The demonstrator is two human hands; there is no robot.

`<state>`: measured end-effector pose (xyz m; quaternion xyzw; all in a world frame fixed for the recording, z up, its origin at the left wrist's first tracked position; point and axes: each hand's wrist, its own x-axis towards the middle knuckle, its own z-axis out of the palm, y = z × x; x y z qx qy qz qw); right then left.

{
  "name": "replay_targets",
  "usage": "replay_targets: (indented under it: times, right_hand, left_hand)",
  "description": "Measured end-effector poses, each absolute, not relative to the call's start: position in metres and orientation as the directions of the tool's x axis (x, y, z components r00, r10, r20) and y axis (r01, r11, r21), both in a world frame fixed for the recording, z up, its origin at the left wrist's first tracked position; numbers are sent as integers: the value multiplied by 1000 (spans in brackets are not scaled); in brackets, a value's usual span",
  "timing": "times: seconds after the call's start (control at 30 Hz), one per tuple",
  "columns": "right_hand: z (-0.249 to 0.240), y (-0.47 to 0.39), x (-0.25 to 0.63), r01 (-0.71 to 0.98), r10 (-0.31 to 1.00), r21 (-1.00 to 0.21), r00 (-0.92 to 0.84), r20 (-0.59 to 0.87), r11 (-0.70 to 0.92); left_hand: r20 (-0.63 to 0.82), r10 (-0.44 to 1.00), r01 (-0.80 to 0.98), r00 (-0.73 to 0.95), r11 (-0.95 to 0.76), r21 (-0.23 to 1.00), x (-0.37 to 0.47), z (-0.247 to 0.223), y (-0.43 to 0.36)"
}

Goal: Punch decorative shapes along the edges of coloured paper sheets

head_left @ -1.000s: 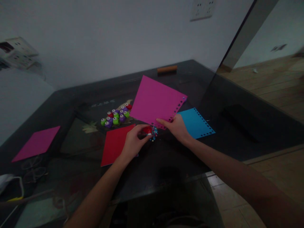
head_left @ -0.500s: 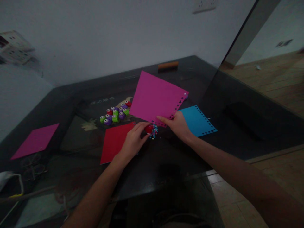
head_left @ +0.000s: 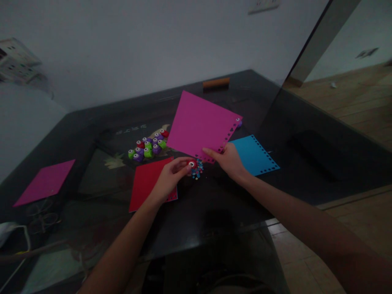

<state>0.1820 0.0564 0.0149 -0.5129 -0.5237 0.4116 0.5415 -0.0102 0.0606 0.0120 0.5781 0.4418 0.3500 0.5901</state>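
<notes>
In my right hand (head_left: 230,162), thumb on top, is a magenta sheet of paper (head_left: 200,124) tilted above the table, with small shapes punched along its right and lower edges. My left hand (head_left: 171,171) is closed on a small red craft punch (head_left: 192,164) with a white top, just below the sheet's lower corner. Colourful punched paper bits (head_left: 197,173) lie beside the punch. Partly under my left wrist lies a red sheet (head_left: 145,179). A blue sheet (head_left: 252,155) with a punched edge rests beyond my right wrist.
Several green, purple and red craft punches (head_left: 148,147) stand grouped on the dark table (head_left: 196,228). One purple punch (head_left: 239,122) shows behind the magenta sheet's corner. Another magenta sheet (head_left: 45,181) lies at the left. A brown roll (head_left: 216,83) sits near the wall.
The red punch has turned in my left hand, so its white top now shows, and it sits a little apart from the sheet's edge. My right hand has hardly moved.
</notes>
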Motion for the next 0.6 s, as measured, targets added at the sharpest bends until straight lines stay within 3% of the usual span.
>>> replay_targets:
  times: [0.2,0.6]
  right_hand:
    - [14,58,183,69,987,-990,101,127,120]
    - [10,60,182,-15,989,-993,99,114,116]
  left_hand:
    - [-208,935,-122,288,251,960,-11,7,62]
    - [-161,960,-171,228,202,964,-9,4,63]
